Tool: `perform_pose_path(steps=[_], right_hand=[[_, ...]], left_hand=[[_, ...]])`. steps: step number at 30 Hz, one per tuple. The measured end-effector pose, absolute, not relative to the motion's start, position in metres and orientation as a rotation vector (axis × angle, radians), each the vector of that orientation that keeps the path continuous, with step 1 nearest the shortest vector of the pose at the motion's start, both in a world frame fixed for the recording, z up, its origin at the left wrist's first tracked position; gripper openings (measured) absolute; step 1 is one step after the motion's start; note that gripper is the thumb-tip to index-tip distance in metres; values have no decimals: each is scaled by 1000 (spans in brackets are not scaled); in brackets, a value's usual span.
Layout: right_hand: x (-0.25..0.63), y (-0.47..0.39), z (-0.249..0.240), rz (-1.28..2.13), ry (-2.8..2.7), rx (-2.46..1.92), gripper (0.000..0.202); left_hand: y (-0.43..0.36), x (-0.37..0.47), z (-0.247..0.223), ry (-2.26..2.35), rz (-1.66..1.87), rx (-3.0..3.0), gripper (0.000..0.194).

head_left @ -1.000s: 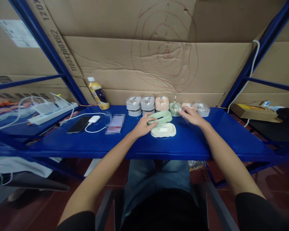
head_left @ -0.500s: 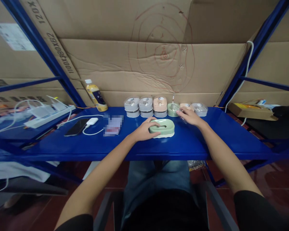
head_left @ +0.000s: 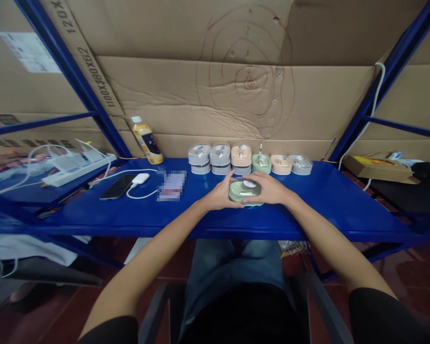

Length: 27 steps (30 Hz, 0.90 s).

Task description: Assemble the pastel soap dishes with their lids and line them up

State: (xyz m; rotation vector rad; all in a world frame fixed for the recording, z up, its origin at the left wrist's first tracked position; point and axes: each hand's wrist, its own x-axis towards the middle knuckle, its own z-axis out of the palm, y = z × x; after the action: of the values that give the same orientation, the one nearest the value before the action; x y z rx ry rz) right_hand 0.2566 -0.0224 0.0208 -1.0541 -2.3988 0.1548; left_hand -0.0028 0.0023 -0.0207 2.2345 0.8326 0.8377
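Two green boxes (head_left: 242, 189), two peach boxes (head_left: 281, 165), six gray boxes (head_left: 301, 165), one bottle (head_left: 147, 140)

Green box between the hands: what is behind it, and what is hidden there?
Behind the held green box, a peach box sits on a grey box; a second green box stands to their right, cardboard beyond. The left hand, right hand and held box cover shelf close behind.

right hand (head_left: 269, 188) now at front green box (head_left: 244, 195), clear lid (head_left: 241, 186) now atop it
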Motion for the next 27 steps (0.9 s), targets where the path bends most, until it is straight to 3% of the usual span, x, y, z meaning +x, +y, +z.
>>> perform_pose_path(steps=[5, 11, 15, 21, 27], right_hand=[[245, -26, 14, 69, -2454, -1132, 94], [261, -22, 19, 316, -2523, -1017, 106], [271, -17, 25, 383, -2496, -920, 94], [313, -7, 48, 217, -2059, -979, 79], [384, 40, 64, -207, -1464, -1410, 81]], left_hand=[[4, -1, -21, 875, 838, 2257, 139], [3, -3, -13, 891, 847, 2382, 104], [1, -4, -12, 871, 891, 2308, 106], [8, -6, -17, 860, 1263, 2176, 78], [10, -4, -19, 965, 1203, 2265, 64]])
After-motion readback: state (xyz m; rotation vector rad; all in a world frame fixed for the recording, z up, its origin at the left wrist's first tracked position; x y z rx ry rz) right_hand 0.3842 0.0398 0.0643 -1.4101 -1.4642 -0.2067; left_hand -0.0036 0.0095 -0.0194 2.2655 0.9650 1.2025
